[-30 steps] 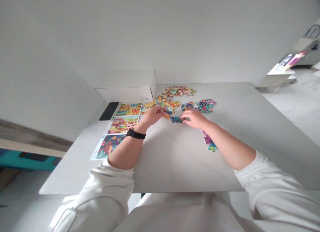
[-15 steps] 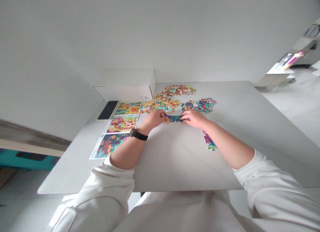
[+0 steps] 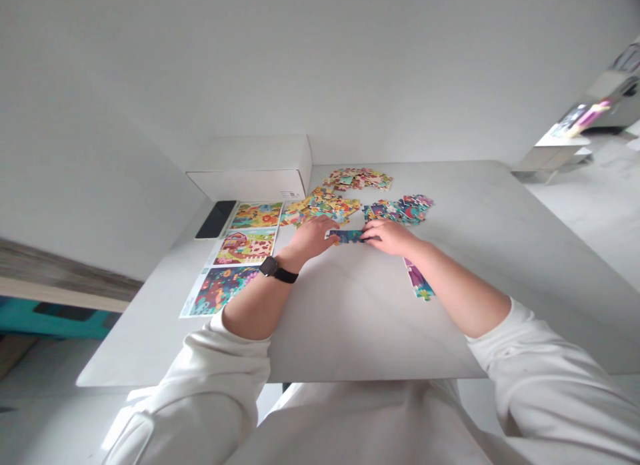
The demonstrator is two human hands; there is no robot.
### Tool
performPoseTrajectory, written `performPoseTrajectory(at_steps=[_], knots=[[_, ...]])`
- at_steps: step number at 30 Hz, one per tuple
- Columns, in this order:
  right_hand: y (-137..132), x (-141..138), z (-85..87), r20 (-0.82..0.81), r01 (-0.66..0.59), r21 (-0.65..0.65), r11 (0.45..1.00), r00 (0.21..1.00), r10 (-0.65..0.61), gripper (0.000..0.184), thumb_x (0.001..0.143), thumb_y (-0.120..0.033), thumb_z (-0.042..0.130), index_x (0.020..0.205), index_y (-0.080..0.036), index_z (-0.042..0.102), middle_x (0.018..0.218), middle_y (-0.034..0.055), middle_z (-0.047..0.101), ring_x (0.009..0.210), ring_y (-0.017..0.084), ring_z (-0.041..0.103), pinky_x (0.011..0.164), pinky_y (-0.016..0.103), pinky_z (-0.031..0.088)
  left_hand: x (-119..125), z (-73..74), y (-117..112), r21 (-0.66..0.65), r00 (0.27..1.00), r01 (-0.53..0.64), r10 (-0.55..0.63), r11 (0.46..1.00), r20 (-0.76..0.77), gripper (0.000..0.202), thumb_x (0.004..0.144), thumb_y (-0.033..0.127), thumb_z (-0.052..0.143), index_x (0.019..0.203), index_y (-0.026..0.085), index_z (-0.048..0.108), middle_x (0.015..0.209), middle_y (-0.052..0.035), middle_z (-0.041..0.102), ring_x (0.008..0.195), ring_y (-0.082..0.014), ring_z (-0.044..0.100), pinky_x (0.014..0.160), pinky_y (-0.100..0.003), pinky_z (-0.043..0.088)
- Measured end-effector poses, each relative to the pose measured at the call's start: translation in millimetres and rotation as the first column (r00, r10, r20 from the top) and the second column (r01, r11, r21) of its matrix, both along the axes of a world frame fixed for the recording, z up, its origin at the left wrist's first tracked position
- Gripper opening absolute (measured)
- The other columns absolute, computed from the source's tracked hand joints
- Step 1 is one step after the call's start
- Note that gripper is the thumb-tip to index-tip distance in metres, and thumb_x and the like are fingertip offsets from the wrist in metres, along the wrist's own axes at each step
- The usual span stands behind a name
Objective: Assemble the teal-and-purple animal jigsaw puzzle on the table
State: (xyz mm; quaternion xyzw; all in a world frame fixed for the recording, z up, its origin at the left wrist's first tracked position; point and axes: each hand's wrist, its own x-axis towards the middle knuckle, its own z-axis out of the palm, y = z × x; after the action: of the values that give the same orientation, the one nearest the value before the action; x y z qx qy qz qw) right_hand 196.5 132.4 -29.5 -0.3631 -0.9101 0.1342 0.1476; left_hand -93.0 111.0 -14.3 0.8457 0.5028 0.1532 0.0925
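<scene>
two hands closed on a small blue jigsaw strip: left hand (image 3: 311,239) and right hand (image 3: 390,238) grip opposite ends of blue jigsaw pieces (image 3: 346,236), now brought together as one strip. loose jigsaw pieces (image 3: 320,206) lie just beyond on the white surface (image 3: 350,325).

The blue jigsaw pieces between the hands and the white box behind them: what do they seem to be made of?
The blue jigsaw pieces look like printed cardboard: thin, flat and die-cut, with a smooth, low-sheen face, though the exact stock can't be told. The white rectangular box looks like matte card, with crisp folded edges.
</scene>
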Motion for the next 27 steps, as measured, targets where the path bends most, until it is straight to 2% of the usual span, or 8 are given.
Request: performPoseTrajectory(at_steps=[2,4,9,13,20,27], knots=[[0,0,-0.2,0.003,0.006,0.003,1.0,1.0,-0.006,0.03,0.097,-0.017,0.073,0.118,-0.031,0.088,0.127,0.0074,0.08,0.12,0.028,0.074,0.11,0.042,0.056,-4,-2.1,4,-0.03,0.986,0.158,-0.157,0.987,0.047,0.029,0.096,0.034,0.069,0.12,0.025,0.082,0.13,-0.0099,0.078,0.124,-0.0308,0.07,0.114,-0.043,0.053],[0,0,-0.8,0.008,0.009,0.005,1.0,1.0,-0.009,0.03,0.097,-0.017,0.073,0.118,-0.031,0.088,0.128,0.0068,0.08,0.12,0.027,0.073,0.11,0.041,0.055,-6,-5.4,7,-0.049,0.972,0.225,-0.221,0.973,0.078,0.029,0.095,0.032,0.069,0.12,0.027,0.082,0.131,-0.0082,0.078,0.124,-0.0296,0.07,0.114,-0.042,0.053],[1,0,-3.2,-0.009,0.007,0.009,1.0,1.0,-0.007,0.029,0.096,-0.017,0.074,0.117,-0.031,0.088,0.126,0.0076,0.08,0.118,0.027,0.074,0.109,0.041,0.055,-7,-13.1,10,-0.015,0.974,0.2,-0.197,0.98,0.114,0.029,0.095,0.034,0.072,0.12,0.026,0.084,0.126,-0.0098,0.08,0.119,-0.0299,0.072,0.112,-0.044,0.054],[2,-1,-4.1,0.001,0.0,0.019,1.0,1.0,0.0,0.027,0.097,-0.018,0.073,0.117,-0.03,0.088,0.125,0.0074,0.08,0.118,0.027,0.074,0.11,0.041,0.055,-6,-12.7,9,-0.005,0.971,0.208,-0.206,0.978,0.122,0.028,0.095,0.037,0.075,0.117,0.023,0.085,0.124,-0.0112,0.08,0.118,-0.0306,0.073,0.111,-0.044,0.054],[0,-2,-3.3,-0.008,0.011,0.028,1.0,1.0,-0.011,0.025,0.099,-0.021,0.072,0.116,-0.03,0.089,0.126,0.0081,0.08,0.12,0.028,0.074,0.11,0.042,0.055,-7,-14.0,9,-0.011,0.979,0.179,-0.177,0.984,0.102,0.028,0.096,0.037,0.073,0.118,0.025,0.085,0.129,-0.0101,0.079,0.127,-0.0304,0.069,0.118,-0.045,0.051],[-1,-2,-2.2,-0.032,0.013,0.01,1.0,0.999,-0.012,0.025,0.098,-0.021,0.073,0.114,-0.031,0.089,0.124,0.0079,0.081,0.119,0.027,0.075,0.111,0.042,0.056,-7,-16.8,11,-0.02,0.981,0.165,-0.162,0.986,0.103,0.028,0.093,0.037,0.075,0.117,0.027,0.086,0.128,-0.0103,0.078,0.124,-0.0312,0.069,0.117,-0.046,0.052]])
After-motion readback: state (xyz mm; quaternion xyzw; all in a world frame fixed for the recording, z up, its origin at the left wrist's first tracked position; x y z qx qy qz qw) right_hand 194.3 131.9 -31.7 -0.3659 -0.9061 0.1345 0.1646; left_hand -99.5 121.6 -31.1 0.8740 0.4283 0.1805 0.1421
